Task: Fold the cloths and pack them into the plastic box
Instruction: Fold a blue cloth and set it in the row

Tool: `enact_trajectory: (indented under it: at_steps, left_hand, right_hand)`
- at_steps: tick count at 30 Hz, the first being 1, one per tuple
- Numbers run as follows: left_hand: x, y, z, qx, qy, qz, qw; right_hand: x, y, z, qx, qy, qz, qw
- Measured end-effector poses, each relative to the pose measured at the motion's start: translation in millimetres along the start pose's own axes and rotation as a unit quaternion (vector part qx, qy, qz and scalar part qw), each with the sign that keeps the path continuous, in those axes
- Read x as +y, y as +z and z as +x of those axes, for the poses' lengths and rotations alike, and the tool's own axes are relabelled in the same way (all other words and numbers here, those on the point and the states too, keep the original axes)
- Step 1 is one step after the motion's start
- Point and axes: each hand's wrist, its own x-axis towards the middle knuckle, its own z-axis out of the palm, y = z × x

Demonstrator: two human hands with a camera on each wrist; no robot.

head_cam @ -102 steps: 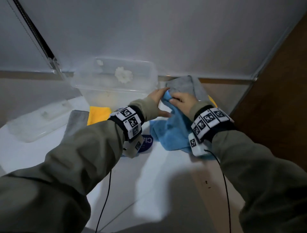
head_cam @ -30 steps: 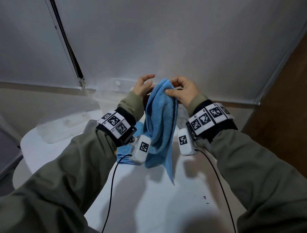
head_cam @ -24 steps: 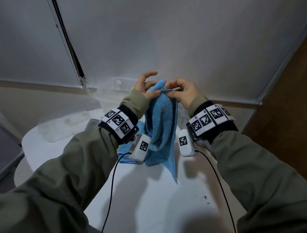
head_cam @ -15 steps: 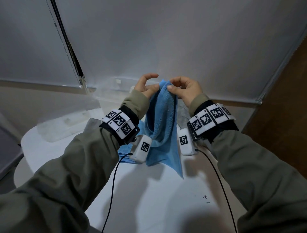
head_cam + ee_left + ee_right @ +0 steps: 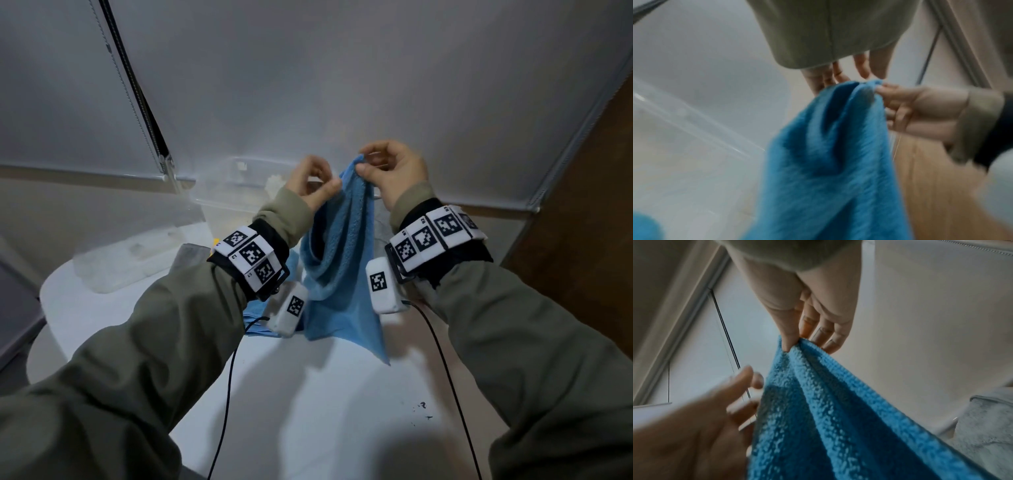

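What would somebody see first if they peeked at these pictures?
First, the bright blue cloth dangling in the middle, above the white table. The right hand pinches its top edge, and the left hand holds the cloth right beside it. Next come the black-and-white checkered wristbands, then the clear plastic box behind the hands.

white table (image 5: 308,404) with clear box (image 5: 226,192), lid (image 5: 130,257), grey cloth (image 5: 190,257)

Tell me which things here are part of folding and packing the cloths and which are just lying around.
Job:
blue cloth, pinched by left hand and right hand
grey cloth
plastic box
box lid

Lying about:
window blind
blind cord
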Motion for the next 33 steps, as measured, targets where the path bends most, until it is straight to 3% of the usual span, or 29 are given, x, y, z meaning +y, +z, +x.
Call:
enact_trajectory:
  at_steps: [2,4,9,11,14,17,20,26,29,31,33]
  left_hand:
    - [-11,-7,-7,-0.083,0.009,0.15,0.985]
    - [-27,-15,-13,-0.145,-0.011,0.273,0.951]
    - [-52,-34,-19,-0.206,-0.072,0.425,0.879]
    - [-46,-42,-13,-0.194,-0.089,0.415,0.884]
    - [-31,-51,6,-0.129,-0.082,0.332,0.931]
    - [-18,-58,24,-0.089,-0.095,0.224,0.966]
    - [-11,-61,35,-0.064,-0.103,0.146,0.982]
    - [5,-62,46,-0.043,-0.077,0.071,0.994]
    - [7,-61,53,-0.057,-0.096,0.153,0.982]
    - [3,-54,60,-0.059,-0.108,0.251,0.96]
    - [0,-45,64,-0.038,-0.119,0.27,0.955]
  right_hand:
    - [-2,-6,1,0.001,0.003,0.028,1.0]
    - [-5,-12,2,-0.006,-0.005,0.043,0.999]
    - [0,-26,9,0.002,0.0,0.029,1.0]
    - [9,-32,12,0.03,0.014,-0.028,0.999]
    - [22,-40,18,0.057,0.041,-0.122,0.99]
    - [30,-46,22,0.072,0.078,-0.128,0.986]
    - [33,-51,26,0.072,0.097,-0.135,0.983]
    - [30,-66,33,0.023,0.099,-0.139,0.985]
    - [24,-74,33,-0.021,0.133,-0.157,0.978]
    - [20,-72,32,-0.041,0.172,-0.116,0.977]
    - [20,-65,33,-0.035,0.196,-0.073,0.977]
